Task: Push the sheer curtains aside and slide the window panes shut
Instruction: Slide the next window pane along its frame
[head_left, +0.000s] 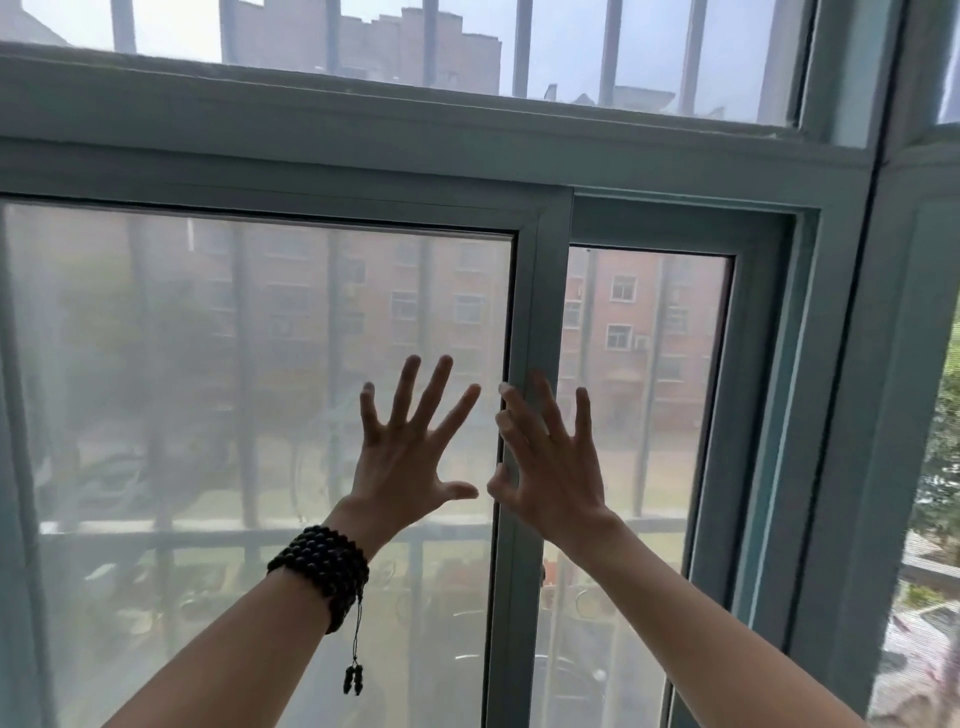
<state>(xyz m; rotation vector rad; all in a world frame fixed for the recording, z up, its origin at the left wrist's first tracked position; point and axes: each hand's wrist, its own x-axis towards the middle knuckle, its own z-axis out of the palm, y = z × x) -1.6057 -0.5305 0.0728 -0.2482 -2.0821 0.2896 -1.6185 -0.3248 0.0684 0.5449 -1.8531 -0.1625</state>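
A grey-green sliding window fills the view. The big left pane (234, 364) has hazy glass, and its vertical frame stile (535, 291) stands right of centre. The narrower right pane (644, 364) lies behind it, up against the right jamb (769, 415). My left hand (410, 441) is spread flat against the left pane's glass, with a dark bead bracelet on the wrist. My right hand (550, 457) rests with fingers apart on the stile, its fingertips bent against the stile's left edge. No sheer curtain can be made out in the view.
A fixed upper window (363, 47) sits above the thick top rail (415, 135). Vertical security bars (239, 374) and a horizontal rail stand outside the glass. Another window section (935, 467) angles away at the far right. Brick apartment buildings show beyond.
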